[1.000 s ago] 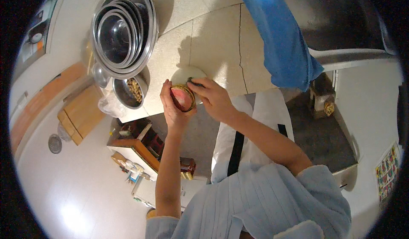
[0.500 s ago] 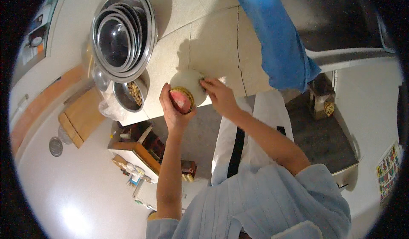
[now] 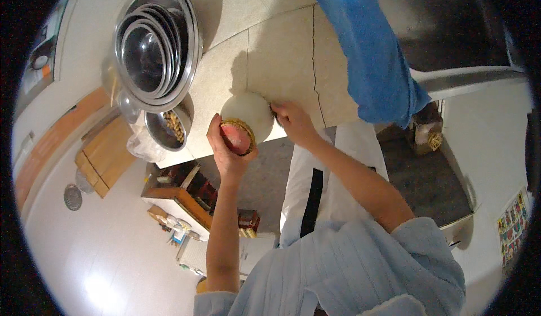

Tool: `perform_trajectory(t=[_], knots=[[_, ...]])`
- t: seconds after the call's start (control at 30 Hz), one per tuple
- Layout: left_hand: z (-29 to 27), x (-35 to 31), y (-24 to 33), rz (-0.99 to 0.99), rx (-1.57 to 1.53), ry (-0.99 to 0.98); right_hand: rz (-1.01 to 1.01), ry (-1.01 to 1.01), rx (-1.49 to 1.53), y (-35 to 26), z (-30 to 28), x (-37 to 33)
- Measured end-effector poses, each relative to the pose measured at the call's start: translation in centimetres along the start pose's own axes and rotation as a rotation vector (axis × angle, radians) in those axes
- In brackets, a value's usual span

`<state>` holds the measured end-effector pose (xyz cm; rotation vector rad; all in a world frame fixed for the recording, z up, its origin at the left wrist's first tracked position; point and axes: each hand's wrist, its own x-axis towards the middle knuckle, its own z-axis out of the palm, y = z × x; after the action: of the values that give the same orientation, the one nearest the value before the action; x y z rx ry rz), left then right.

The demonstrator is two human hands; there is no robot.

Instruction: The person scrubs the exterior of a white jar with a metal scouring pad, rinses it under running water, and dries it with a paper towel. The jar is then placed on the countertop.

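Note:
My left hand [image 3: 229,157] is closed around a round pink piece [image 3: 235,138] with a yellow-green rim. Directly behind it is a pale, rounded object [image 3: 251,113], smooth like a bowl or plate, at the counter's near edge. Whether the two are one thing or separate, I cannot tell. At the pale object's right edge, the fingers of my right hand [image 3: 295,125] are pinched together. Something small and dark shows at the fingertips, too little of it to name.
Nested steel bowls [image 3: 147,57] sit on a wide steel basin at the counter's left. A small steel bowl [image 3: 163,127] holds several brownish pieces, beside a clear plastic bag [image 3: 145,147]. A blue cloth [image 3: 375,51] hangs over the counter edge, next to a dark sink [image 3: 451,29].
My right hand has shifted slightly right and down along the pale object's edge. My left hand has moved slightly left with the pink piece. The whole view has shifted a little.

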<state>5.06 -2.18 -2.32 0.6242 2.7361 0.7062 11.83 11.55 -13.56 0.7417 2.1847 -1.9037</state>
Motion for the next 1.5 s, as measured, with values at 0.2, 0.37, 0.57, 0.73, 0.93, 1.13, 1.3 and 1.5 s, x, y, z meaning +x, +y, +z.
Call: perform_trajectory(t=[0.2,0.37,0.57,0.73,0.93,1.13,1.3,1.5], knots=[[0.1,0.3,0.5,-0.021,-0.006,-0.016,-0.180,-0.077,-0.175,-2.0,0.5,6.1],[0.1,0.3,0.1,0.001,-0.018,-0.015,-0.245,-0.109,-0.179,-2.7,1.5,7.7],[-0.1,-0.2,-0.2,-0.034,-0.066,0.000,-0.223,-0.032,0.068,-5.6,-1.8,-1.0],[-0.1,0.1,0.0,-0.020,-0.081,0.001,-0.343,-0.091,-0.005,-7.3,-2.2,0.5],[-0.4,0.5,-0.2,0.026,-0.065,-0.058,-0.538,-0.123,-0.141,-8.7,-2.3,2.4],[-3.7,2.7,-0.9,0.183,0.017,-0.405,-0.287,-0.245,0.037,-7.5,-5.1,-1.5],[-3.6,1.5,0.6,0.068,0.159,-0.300,-0.162,-0.153,0.198,-7.5,-5.3,-2.2],[0.5,-1.0,3.2,-0.398,-0.260,0.065,-0.213,-0.096,0.180,-7.1,-4.0,-2.4]])
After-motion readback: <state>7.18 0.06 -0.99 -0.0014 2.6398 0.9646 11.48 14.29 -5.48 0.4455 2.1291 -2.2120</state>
